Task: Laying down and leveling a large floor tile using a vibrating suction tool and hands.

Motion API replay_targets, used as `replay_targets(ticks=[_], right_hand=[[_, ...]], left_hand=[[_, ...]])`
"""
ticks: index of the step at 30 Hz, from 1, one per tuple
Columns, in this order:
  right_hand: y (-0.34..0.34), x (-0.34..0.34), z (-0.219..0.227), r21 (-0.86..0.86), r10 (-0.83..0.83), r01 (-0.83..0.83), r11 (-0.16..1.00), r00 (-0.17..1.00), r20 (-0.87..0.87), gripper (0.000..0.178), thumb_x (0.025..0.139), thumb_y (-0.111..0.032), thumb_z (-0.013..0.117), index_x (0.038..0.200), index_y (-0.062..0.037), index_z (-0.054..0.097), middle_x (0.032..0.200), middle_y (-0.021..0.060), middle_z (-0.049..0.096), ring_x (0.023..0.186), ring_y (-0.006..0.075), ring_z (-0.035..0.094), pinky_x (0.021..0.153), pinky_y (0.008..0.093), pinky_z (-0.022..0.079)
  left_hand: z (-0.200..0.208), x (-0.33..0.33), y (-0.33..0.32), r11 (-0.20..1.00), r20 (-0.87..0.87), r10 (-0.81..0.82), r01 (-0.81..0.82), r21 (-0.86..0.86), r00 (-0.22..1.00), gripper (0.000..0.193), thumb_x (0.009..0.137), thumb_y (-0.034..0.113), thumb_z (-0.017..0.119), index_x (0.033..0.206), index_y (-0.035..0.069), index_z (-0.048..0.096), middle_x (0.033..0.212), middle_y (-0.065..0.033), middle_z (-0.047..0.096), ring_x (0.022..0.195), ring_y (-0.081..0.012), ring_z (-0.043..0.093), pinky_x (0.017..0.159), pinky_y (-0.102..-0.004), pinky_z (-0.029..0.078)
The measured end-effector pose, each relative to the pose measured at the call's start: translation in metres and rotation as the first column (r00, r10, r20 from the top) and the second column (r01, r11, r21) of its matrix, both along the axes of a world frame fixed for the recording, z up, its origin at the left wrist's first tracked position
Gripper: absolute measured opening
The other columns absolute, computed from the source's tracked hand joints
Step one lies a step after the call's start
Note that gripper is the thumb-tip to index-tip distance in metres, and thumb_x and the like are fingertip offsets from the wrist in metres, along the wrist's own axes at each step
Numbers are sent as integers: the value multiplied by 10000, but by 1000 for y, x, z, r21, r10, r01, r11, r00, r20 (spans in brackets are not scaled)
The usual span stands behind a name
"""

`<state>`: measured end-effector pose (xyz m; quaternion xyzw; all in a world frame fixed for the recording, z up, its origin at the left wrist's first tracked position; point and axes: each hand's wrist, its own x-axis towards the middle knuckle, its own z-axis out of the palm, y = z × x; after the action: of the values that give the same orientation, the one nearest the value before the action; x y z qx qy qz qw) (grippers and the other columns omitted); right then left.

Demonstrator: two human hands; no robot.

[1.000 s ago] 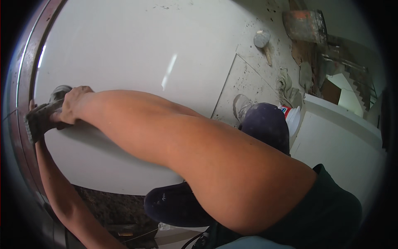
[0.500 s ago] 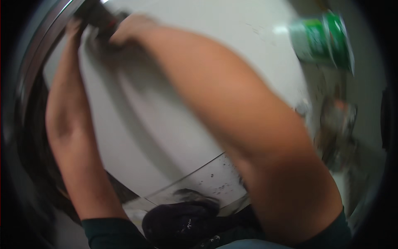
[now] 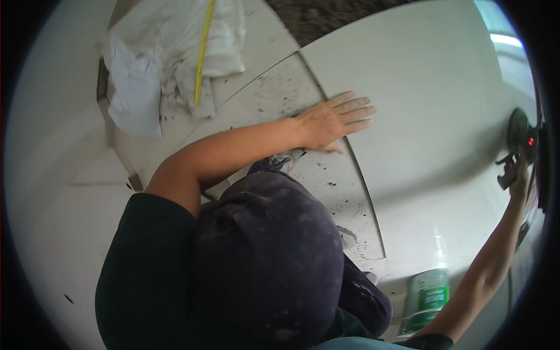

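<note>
The big white tile (image 3: 431, 116) is being set down on the floor. It is pressed flat by the open left hand (image 3: 332, 121). A black suction handle (image 3: 518, 140) at its far edge is gripped by the right hand (image 3: 521, 178). Gentle, even pushing is likely needed next.

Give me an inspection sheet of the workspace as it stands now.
Surface: large pale tile, glossy, lying over speckled floor tiles.
Job's things: black suction-cup lifter at the tile's far edge.
Clutter: crumpled white sacks, yellow tape strip, green can.
Grippers: left hand flat, fingers spread across the tile's edge; right hand on the lifter's handle, grip unclear.
Cables: nothing seen.
Surroundings: person's dark knee; bare rough ground at top.
</note>
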<state>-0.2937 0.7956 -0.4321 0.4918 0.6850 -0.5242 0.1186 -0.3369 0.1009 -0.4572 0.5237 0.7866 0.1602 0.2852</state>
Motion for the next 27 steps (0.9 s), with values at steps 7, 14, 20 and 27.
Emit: replay_targets(ticks=[7,14,20,27], right_hand=[[19,8,-51,-22,-10,11,1000,999,41,238,911,-180,687,1100,-40,653,932,54,652,874,194,633,818,334,527],[-135,63,-28,50,-68,65,997,995,72,207,874,-106,676,1030,28,649,920,110,683,766,231,664,683,359,555],[-251,104,18,185,-35,12,983,991,126,282,861,-106,687,1074,73,644,902,132,690,737,252,696,638,370,569],[-332,128,26,260,-49,-11,966,973,224,185,798,-85,706,950,14,670,805,90,673,661,193,655,595,357,552]], left_hand=[[-32,6,-15,999,-187,13,-19,-31,982,863,912,530,644,1608,207,247,1701,-6,150,1574,-202,82,1304,-420,66],[-24,-6,-19,984,-233,-151,123,-131,961,828,934,561,587,1612,240,237,1707,15,118,1576,-199,58,1305,-407,45],[-22,-21,-17,984,-270,-170,147,-100,948,855,910,572,606,1605,211,261,1701,-9,148,1574,-205,81,1304,-413,71],[-22,-19,-29,991,-142,-108,117,58,984,849,866,427,731,1552,90,362,1661,-126,262,1550,-314,184,1269,-468,167]])
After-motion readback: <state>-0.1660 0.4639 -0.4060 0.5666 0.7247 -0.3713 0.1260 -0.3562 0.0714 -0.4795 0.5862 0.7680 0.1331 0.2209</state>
